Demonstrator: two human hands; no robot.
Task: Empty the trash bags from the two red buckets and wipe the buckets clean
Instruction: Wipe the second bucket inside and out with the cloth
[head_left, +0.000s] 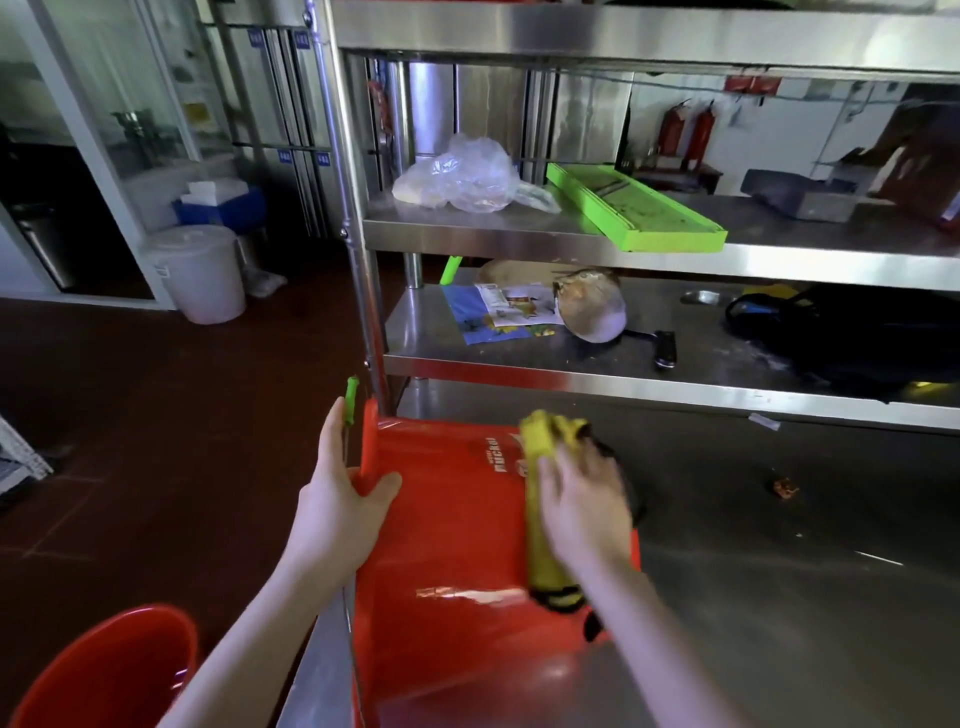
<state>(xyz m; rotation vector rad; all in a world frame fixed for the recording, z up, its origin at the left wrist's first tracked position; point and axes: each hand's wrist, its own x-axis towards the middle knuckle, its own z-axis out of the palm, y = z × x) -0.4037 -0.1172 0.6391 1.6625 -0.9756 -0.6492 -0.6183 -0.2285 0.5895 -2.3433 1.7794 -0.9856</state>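
Got the bucket (447, 519) on its side on the tabletop (779, 597), other bucket (104, 670) down on the floor (156, 415). My left hand (343, 499) has its grip clamped on the edge, and my right hand (582, 499) is wrapped round the cloth (543, 561). I'd pin it hard, wipe in long strokes, then roll it.

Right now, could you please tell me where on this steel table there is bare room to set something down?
The tabletop right of the red bucket is bare, apart from a small brown scrap near the back. The left side is crowded: the bucket lies there, left hand gripping its rim, right hand holding the yellow cloth.
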